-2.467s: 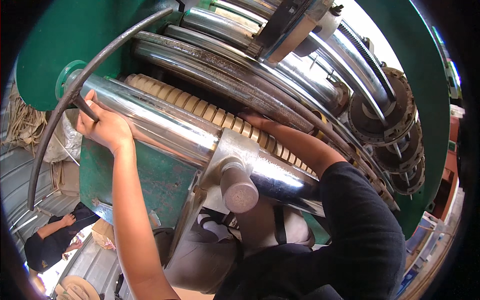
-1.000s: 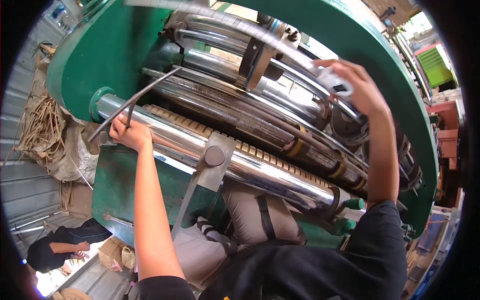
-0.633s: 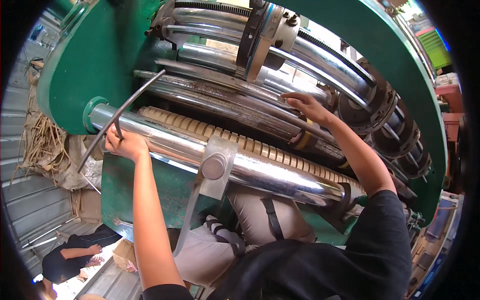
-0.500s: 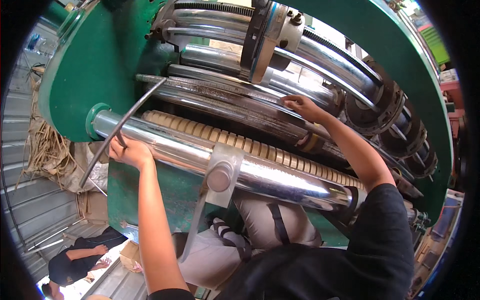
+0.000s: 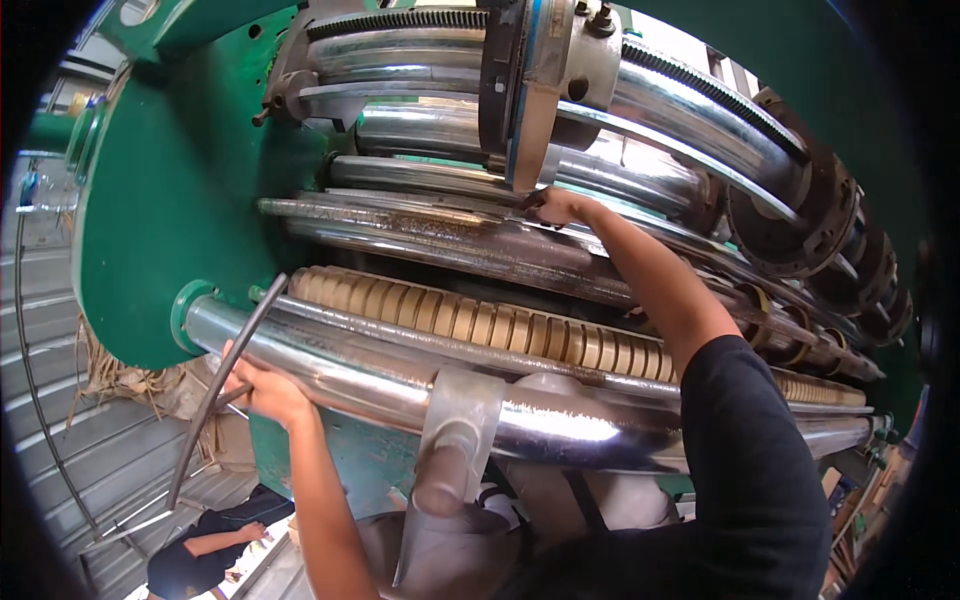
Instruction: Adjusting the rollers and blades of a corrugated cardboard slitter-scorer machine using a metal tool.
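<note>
My left hand [image 5: 270, 393] is closed round the short stem of a dark metal T-bar [image 5: 225, 375]. The long piece slants across the left end of a thick chrome roller [image 5: 330, 362], its upper tip over the roller and its lower end hanging past the near side. Further in, my right hand [image 5: 565, 207] reaches over the machine with curled fingers, just below an upright disc [image 5: 535, 95]. Something dark shows at those fingertips, too small to name. Beneath that hand run steel rollers [image 5: 450, 232], and nearer me lies a ribbed tan roller [image 5: 440, 305].
A green side plate [image 5: 170, 230] closes the machine on the left. A metal bracket with a round knob [image 5: 440, 485] sticks out toward me from the chrome roller. Dark collars [image 5: 800, 215] sit on shafts at the right. Another person [image 5: 215, 550] is at the lower left.
The T-bar's upper tip has dropped from over the steel rollers to the chrome roller. My right hand has shifted left, to below the disc. The whole view has also shifted.
</note>
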The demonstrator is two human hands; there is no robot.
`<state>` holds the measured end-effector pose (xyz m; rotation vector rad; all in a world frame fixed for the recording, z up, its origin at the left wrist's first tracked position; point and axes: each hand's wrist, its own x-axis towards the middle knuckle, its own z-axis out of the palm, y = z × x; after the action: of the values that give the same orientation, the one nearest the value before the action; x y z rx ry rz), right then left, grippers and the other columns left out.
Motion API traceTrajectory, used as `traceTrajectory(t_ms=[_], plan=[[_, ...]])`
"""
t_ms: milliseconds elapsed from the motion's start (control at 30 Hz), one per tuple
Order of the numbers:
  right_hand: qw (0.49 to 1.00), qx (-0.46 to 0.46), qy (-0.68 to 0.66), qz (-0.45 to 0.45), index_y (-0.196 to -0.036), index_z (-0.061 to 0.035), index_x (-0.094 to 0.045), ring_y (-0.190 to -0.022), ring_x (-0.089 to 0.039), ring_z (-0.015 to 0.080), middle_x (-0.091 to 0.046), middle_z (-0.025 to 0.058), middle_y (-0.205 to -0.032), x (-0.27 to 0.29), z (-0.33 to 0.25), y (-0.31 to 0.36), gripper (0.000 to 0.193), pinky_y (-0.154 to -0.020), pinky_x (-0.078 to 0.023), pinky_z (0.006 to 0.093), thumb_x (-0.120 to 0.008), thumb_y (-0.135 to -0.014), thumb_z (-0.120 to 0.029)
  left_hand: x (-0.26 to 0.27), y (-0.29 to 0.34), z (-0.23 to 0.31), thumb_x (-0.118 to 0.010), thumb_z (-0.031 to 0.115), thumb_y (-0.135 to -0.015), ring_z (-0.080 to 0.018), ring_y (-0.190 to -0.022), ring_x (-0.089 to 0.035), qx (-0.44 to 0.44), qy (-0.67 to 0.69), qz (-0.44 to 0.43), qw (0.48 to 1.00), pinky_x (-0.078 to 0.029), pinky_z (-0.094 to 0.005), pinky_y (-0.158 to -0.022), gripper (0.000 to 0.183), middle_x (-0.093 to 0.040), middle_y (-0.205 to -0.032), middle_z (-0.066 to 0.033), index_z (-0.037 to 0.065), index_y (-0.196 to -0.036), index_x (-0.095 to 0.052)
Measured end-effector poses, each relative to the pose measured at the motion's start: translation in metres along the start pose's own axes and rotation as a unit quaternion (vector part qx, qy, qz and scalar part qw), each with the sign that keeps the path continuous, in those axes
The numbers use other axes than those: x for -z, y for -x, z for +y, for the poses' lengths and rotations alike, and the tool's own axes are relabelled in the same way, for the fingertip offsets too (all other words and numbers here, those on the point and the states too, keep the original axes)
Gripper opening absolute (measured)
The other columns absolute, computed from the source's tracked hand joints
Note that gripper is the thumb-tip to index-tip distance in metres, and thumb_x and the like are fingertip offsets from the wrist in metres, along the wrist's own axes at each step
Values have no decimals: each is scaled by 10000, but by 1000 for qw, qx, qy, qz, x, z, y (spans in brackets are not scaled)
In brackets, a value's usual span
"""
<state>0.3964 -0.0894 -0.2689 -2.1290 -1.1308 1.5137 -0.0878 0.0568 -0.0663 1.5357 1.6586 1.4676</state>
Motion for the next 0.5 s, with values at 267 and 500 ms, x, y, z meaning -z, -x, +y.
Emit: traceTrajectory(t_ms=[267,500], plan=[[983,159,82,47,-1295,-180,-696,-934,-699,284,-739,161,-1085,-32,70,-64,419,-793,-592,423,-623,-939,-390,4,1,-5,-360,281,-1121,-262,-1259,-561,-95,-208,-43,973,-441,-391,-1096,395,-584,-1345,-145,-2,-1293,-576],[988,142,6,59,-1268,-152,-702,-883,-686,258,-725,150,-994,-28,34,-42,423,-710,-602,402,-668,-913,-379,16,-3,11,-376,337,-1115,-256,-1268,-543,-7,-162,-34,986,-432,-405,-1103,416,-574,-1355,-127,30,-1327,-558]])
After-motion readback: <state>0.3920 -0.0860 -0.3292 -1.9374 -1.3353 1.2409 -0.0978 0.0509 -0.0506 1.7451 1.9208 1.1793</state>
